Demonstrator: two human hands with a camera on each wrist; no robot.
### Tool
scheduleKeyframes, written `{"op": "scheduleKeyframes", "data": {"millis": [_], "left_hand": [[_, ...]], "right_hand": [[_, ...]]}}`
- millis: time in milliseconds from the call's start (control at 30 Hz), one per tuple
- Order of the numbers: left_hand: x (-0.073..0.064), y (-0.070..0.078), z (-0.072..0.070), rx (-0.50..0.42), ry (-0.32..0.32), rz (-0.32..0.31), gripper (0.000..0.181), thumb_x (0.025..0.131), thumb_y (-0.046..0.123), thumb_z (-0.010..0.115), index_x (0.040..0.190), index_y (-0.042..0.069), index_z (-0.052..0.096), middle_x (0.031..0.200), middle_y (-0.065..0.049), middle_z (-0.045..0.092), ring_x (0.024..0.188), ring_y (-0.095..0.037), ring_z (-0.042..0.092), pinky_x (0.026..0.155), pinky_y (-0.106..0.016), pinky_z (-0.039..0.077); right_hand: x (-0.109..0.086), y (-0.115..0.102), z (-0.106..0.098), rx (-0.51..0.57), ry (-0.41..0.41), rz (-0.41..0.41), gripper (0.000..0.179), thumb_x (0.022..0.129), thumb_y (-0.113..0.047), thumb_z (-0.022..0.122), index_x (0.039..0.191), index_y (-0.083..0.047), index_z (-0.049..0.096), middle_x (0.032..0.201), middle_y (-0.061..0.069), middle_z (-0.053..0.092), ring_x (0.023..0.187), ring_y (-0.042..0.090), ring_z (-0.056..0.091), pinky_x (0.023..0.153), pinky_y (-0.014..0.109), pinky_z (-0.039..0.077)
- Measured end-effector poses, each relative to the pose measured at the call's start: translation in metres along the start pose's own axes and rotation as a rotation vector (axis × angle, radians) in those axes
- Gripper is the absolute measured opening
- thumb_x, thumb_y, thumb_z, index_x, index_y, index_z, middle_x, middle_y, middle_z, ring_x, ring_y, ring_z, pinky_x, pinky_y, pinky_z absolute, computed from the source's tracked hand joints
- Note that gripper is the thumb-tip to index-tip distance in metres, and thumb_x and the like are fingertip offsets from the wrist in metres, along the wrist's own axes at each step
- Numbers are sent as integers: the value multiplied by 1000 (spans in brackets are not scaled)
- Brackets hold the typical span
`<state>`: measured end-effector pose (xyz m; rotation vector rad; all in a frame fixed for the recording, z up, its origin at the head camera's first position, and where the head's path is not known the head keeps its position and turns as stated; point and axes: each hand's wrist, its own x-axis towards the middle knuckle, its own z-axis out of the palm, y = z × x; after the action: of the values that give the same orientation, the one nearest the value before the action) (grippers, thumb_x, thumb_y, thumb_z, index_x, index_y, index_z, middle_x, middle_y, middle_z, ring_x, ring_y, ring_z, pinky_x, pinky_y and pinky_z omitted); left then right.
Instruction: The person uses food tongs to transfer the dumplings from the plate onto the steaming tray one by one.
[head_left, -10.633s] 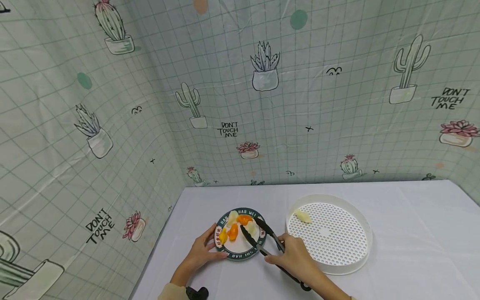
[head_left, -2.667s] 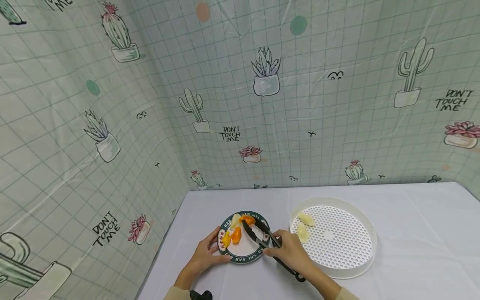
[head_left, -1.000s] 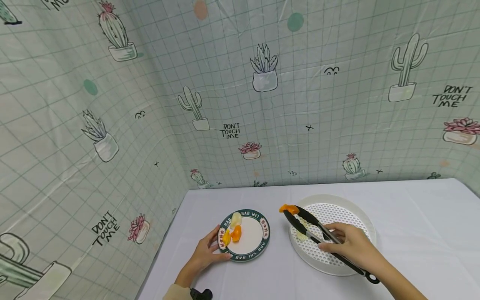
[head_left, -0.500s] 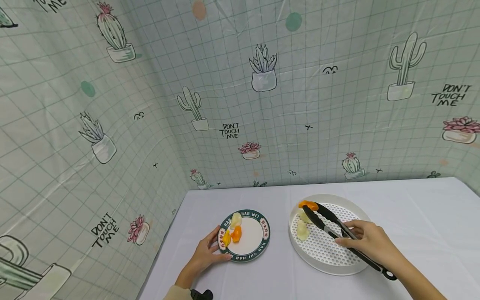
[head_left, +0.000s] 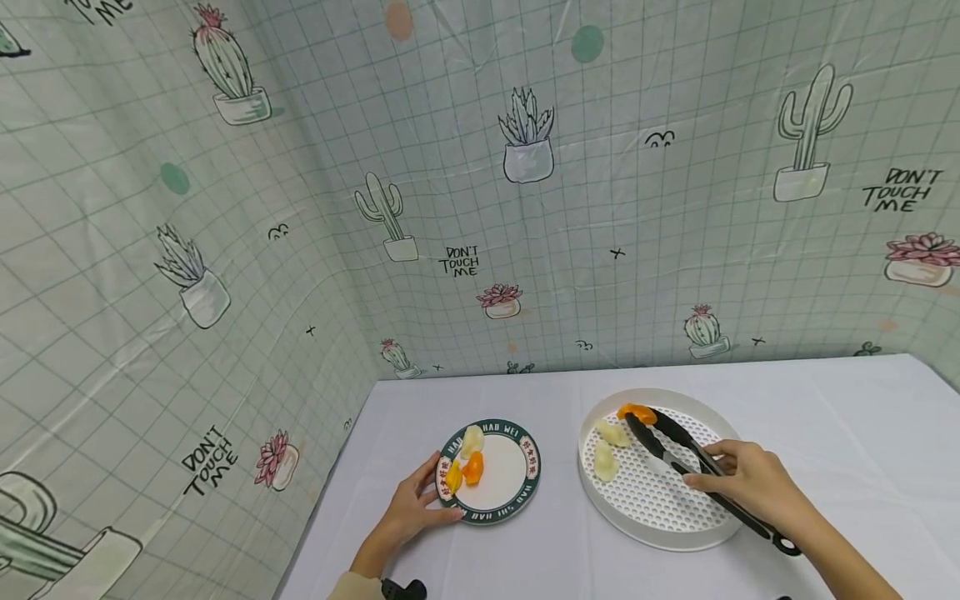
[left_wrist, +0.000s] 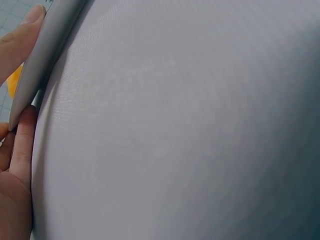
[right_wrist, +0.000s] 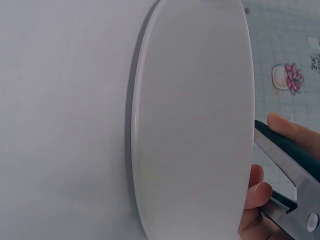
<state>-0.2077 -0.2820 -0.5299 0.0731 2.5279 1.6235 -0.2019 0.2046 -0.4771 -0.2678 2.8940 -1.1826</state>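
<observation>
My left hand point(head_left: 406, 507) holds the left rim of a small green-edged plate point(head_left: 504, 487); the left wrist view has its thumb on the rim and fingers underneath. On that plate lie a pale yellow piece of food point(head_left: 472, 441), an orange piece point(head_left: 472, 468) and a deeper yellow piece point(head_left: 453, 477). My right hand point(head_left: 757, 487) grips black-and-steel tongs point(head_left: 742, 512), whose tips pinch another orange piece point(head_left: 636, 412) over the back of a round white perforated tray point(head_left: 667, 504). Two pale yellow pieces point(head_left: 605, 463) sit at the tray's left side.
A white cloth point(head_left: 555, 550) covers the table, with a gap of bare cloth between plate and tray. Behind and to the left hangs a grid-patterned cactus curtain point(head_left: 570, 308). The tray's tall side wall point(right_wrist: 195, 120) fills much of the right wrist view.
The right hand has carried the orange piece in the tongs from the plate rightward over the tray. Earlier, a second pale piece came onto the tray. The left hand stays at the plate.
</observation>
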Motion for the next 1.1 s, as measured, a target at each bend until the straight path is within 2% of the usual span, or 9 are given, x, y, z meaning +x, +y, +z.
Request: {"op": "scheduleKeyframes", "data": {"millis": [200, 600, 800, 1100], "left_hand": [[2, -1, 0, -16, -9, 11, 107, 72, 11, 90, 154, -6, 23, 155, -30, 30, 133, -40, 44, 101, -30, 49], [2, -3, 0, 1, 4, -18, 108, 72, 16, 91, 155, -4, 25, 157, -28, 29, 137, -40, 41, 103, -29, 47], [2, -3, 0, 6, 10, -15, 108, 72, 18, 91, 155, -4, 25, 156, -28, 29, 137, -41, 41, 103, -31, 47], [2, -2, 0, 3, 5, -15, 108, 72, 15, 91, 155, -3, 25, 156, -28, 30, 135, -40, 44, 102, -28, 47]], "right_hand": [[2, 3, 1, -6, -11, 5, 65, 83, -34, 81, 116, 18, 61, 102, 35, 66, 97, 50, 64, 74, 58, 59], [8, 6, 4, -25, -39, 29, 68, 81, -35, 82, 115, 20, 60, 100, 34, 66, 96, 50, 63, 73, 57, 59], [8, 4, 3, -33, -33, 27, 72, 80, -36, 83, 115, 22, 58, 97, 31, 66, 93, 47, 64, 71, 54, 59], [6, -2, -5, -29, -3, 18, 75, 81, -38, 82, 119, 21, 57, 98, 34, 67, 95, 50, 64, 73, 58, 59]]}}
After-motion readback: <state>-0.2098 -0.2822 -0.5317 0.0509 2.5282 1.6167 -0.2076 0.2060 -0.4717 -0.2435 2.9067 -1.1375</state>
